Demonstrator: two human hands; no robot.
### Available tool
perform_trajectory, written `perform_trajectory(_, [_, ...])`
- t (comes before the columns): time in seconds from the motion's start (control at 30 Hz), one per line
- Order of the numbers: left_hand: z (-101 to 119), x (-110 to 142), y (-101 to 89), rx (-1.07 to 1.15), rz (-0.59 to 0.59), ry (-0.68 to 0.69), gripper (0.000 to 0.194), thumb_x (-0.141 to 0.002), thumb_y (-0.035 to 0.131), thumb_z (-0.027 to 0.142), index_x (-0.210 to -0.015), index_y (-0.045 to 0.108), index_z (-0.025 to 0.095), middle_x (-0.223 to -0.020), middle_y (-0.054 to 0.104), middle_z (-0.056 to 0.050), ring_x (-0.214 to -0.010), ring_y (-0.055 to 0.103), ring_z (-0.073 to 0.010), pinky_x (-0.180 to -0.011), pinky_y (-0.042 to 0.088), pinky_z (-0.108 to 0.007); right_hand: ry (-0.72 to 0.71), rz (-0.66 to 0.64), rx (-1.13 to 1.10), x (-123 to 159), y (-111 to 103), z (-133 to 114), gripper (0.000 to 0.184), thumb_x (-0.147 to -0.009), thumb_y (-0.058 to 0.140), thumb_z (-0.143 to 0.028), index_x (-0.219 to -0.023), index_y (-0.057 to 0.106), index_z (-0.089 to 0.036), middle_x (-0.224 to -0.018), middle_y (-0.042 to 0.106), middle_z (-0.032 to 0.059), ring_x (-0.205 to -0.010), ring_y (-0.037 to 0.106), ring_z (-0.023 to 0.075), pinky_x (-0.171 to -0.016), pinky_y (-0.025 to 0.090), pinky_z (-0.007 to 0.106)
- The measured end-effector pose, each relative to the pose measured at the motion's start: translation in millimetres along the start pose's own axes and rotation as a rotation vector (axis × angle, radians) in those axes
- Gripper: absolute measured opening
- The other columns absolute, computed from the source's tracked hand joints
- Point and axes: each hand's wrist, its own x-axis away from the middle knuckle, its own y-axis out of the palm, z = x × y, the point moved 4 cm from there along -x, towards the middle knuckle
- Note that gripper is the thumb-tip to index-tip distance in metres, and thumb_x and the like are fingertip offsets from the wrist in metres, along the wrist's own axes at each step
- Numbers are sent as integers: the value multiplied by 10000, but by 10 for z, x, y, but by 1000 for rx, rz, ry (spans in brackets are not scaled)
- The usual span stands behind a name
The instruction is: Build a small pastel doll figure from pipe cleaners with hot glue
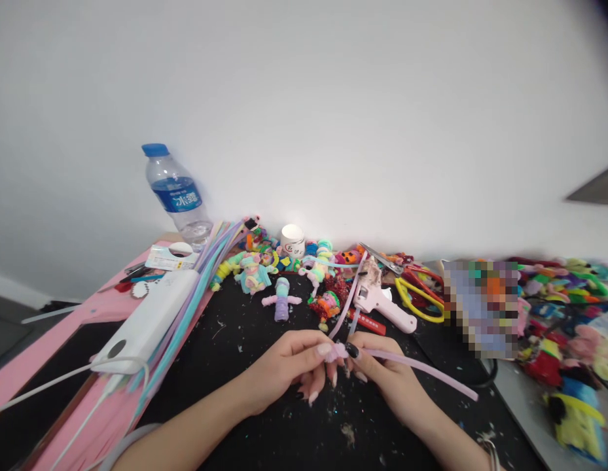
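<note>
Between both hands, over the black mat, is a pink pipe cleaner (426,367), bunched or twisted where the fingertips meet. My left hand (304,363) pinches the bunched part from the left. My right hand (382,366) grips it from the right, thumb with a black nail on top. One long pink end sticks out past the right hand, and another strand rises toward the glue gun. Just beyond the hands lies a small doll (282,302) of purple and pink pipe cleaners. A pink hot glue gun (382,302) rests behind the right hand.
On the left, pastel pipe cleaners (186,327) lie beside a white power bank (146,320) with cables. A water bottle (178,196) leans by the wall. Yellow-handled scissors (421,301), a white cup (292,242) and several colourful figures line the back. More figures (576,418) are at right.
</note>
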Motion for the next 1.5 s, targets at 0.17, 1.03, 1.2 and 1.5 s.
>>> perform_trajectory(0.17, [49, -1, -67, -247, 140, 101, 352, -891, 377, 411, -820, 571, 127, -491, 477, 36, -420, 394, -69, -435, 286, -193, 6, 39, -69, -15, -29, 25, 369, -855, 510, -396, -578, 541, -153, -528, 432, -31, -509, 359, 101, -496, 242, 242])
perform_trajectory(1.03, [83, 15, -62, -467, 242, 158, 199, -776, 593, 343, -818, 544, 155, -675, 530, 23, -508, 459, -71, -473, 364, -186, 1, 119, 93, 6, -18, 36, 360, -890, 454, -343, -582, 501, -163, -527, 397, -42, -493, 328, 93, -467, 236, 229])
perform_trajectory(1.2, [159, 67, -74, -811, 360, 311, 57, -760, 597, 208, -790, 615, 163, -678, 577, 13, -554, 503, -93, -529, 394, -204, -118, 106, 343, 30, 22, -48, 364, -898, 427, -272, -557, 484, -162, -546, 444, -25, -536, 422, 109, -529, 308, 230])
perform_trajectory(1.5, [-37, -27, -48, -119, 210, -40, 161, -718, 647, 256, -692, 567, 119, -633, 678, -34, -492, 629, -129, -451, 429, -196, -142, 73, 466, 42, 32, -47, 344, -916, 388, -275, -598, 468, -172, -586, 469, -10, -559, 446, 121, -550, 330, 241])
